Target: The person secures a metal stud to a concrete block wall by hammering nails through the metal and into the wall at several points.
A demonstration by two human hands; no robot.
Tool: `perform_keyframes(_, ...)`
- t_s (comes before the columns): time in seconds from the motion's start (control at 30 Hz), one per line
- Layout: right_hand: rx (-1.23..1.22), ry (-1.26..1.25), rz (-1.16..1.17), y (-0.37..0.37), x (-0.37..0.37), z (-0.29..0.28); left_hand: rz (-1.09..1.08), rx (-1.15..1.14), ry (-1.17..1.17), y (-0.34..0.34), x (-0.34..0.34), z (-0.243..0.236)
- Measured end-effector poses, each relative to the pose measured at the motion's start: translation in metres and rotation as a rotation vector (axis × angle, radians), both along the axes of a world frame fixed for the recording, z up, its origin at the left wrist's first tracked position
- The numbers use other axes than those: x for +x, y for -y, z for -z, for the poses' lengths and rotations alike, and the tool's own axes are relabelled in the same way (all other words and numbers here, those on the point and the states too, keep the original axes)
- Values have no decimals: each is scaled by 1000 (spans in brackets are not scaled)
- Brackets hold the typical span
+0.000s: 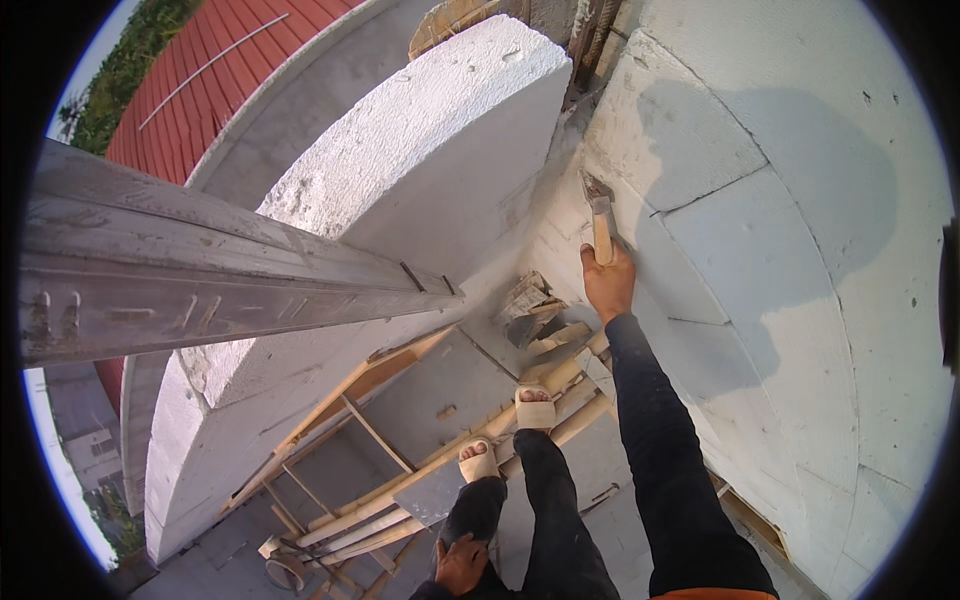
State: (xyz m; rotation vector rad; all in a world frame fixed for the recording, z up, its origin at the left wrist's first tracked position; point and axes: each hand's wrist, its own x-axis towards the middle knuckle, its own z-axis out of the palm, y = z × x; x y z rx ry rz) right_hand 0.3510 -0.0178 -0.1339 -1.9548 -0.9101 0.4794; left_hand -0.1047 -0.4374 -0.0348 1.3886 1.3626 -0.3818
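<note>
We grip a wooden-handled tool point(602, 232) in our right hand point(608, 283), its head close against the pale block wall point(735, 240). Our left hand point(462, 564) lies relaxed, unclenched, on our left leg point(476, 506).

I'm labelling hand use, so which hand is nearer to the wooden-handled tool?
Right. The right hand grips the tool by its handle; the left hand is down at the left leg, away from it.

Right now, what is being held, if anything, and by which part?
The right hand holds a tool by its wooden handle; I see nothing in the left hand.
</note>
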Motion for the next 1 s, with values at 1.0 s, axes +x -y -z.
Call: perform_keyframes(1.0, 8, -1029, 238, -24, -158, 34, -17, -5, 8, 12, -13, 3)
